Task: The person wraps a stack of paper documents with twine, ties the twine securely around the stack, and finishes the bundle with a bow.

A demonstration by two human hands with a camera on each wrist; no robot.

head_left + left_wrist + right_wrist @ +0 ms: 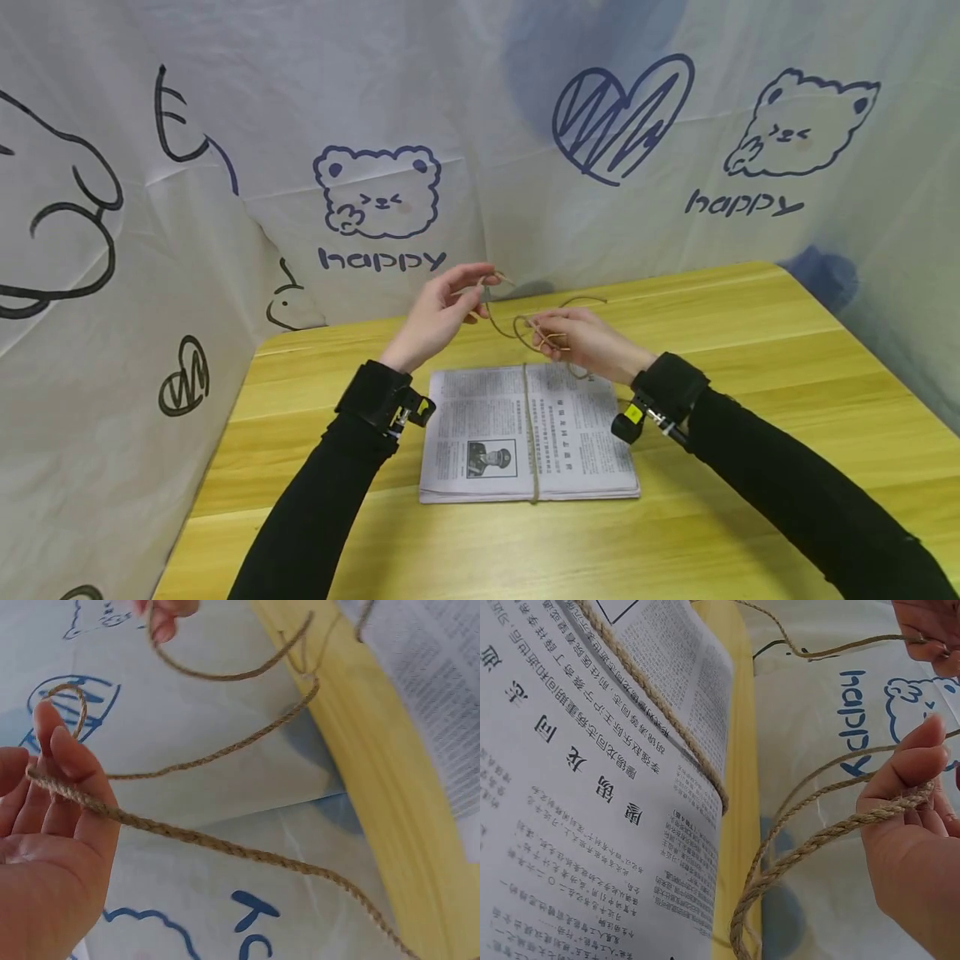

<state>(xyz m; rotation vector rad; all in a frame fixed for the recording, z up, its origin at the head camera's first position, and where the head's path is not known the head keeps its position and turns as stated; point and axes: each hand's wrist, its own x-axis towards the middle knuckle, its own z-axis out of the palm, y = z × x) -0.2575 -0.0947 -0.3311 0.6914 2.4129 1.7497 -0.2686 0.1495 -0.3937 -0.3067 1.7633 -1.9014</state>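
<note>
A stack of folded newspapers [480, 417] lies flat on the table, with a length of brown twine [530, 425] running across its middle. Beyond the stack's far edge, my left hand [438, 312] is raised and holds one part of the twine between thumb and fingers. My right hand [592, 343] pinches a looped part of the twine a little lower and to the right. Between the hands, a slack strand sags, and a loose end sticks out past the right hand. In the right wrist view, twine strands [810, 851] run from the right fingers down past the newspaper edge.
The yellow wood-grain table [750, 467] extends around the stack. Behind and to the left hangs a white cloth [487, 100] with drawn bears, hearts and the word "happy". Both wrists carry black straps with small cameras.
</note>
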